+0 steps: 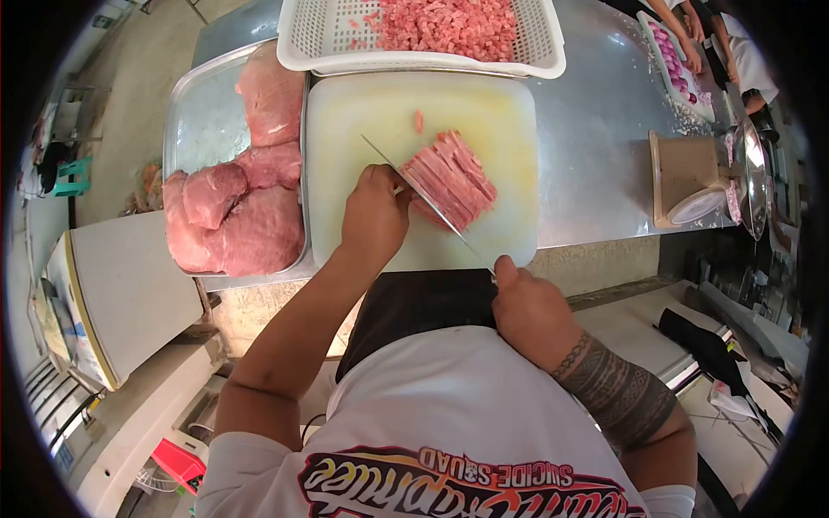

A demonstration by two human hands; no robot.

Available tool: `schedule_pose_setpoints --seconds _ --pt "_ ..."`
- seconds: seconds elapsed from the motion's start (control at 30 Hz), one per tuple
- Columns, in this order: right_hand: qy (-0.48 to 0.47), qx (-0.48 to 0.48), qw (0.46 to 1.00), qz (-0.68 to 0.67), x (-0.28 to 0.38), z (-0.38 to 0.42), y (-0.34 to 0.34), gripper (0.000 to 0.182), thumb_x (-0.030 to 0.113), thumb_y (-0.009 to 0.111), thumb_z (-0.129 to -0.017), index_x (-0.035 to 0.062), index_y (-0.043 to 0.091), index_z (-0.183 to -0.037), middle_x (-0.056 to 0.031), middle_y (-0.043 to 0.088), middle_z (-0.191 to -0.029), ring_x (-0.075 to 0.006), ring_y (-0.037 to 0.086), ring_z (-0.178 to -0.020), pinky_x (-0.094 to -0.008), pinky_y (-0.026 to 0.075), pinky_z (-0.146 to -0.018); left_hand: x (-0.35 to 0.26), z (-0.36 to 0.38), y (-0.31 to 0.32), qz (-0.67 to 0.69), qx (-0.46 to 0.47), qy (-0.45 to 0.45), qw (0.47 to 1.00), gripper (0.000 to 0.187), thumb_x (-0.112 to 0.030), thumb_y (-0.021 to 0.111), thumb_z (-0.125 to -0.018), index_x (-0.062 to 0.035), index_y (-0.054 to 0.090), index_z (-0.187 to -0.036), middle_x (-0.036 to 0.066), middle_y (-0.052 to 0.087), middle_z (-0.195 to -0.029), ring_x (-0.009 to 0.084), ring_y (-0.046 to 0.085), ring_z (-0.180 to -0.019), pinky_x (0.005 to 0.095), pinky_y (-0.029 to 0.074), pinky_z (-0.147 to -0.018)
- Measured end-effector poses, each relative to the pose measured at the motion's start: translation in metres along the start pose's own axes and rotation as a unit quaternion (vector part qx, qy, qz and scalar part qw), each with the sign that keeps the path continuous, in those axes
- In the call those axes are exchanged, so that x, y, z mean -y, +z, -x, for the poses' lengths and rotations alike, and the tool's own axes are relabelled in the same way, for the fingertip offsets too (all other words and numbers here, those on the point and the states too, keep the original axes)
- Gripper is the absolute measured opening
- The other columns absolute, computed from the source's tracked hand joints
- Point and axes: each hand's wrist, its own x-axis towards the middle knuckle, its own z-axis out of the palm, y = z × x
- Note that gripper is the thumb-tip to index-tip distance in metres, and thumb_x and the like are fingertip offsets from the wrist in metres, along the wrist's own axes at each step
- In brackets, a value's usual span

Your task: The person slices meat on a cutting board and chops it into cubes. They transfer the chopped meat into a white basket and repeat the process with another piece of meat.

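Note:
My right hand is closed around the handle of a long knife, whose thin blade slants up and left across a white cutting board. Pink meat strips lie side by side in a bundle along the blade's right side. At the bundle's left edge, my left hand is curled with its fingers against the meat and close to the blade. Its fingertips are partly hidden. One small loose piece of meat lies above the bundle.
Left of the board, a metal tray holds large raw meat chunks. Behind it stands a white perforated basket of diced meat. A brown container sits far right. Another person's hands are near a tray of purple onions.

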Motion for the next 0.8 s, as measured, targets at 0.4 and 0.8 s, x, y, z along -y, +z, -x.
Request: schedule_pose_setpoints --seconds 0.4,0.8 --pt "-0.015 -0.036 0.998 0.050 -0.002 -0.063 0.054 0.017 0.006 0.055 -0.096 0.0000 0.056 -0.112 -0.0196 0.068 -0.078 -0.0374 0.072 -0.071 -0.0475 0.059 -0.061 0.004 0.006 -0.002 0.006 0.028 -0.050 0.998 0.023 -0.007 0.082 -0.086 0.0031 0.066 -0.100 0.021 0.069 -0.099 0.0409 0.072 -0.091 0.0477 0.057 -0.080" --pt "0.071 -0.123 0.969 -0.201 -0.024 -0.025 -0.001 0.023 0.004 0.062 -0.089 -0.0062 0.054 -0.108 -0.0262 0.070 -0.086 -0.0445 0.071 -0.082 -0.0516 0.056 -0.072 0.037 -0.011 0.009 -0.149 -0.043 0.264 0.952 0.071 -0.049 0.081 -0.086 -0.0077 0.059 -0.139 0.018 0.054 -0.150 0.0421 0.047 -0.143 0.0619 0.033 -0.119"
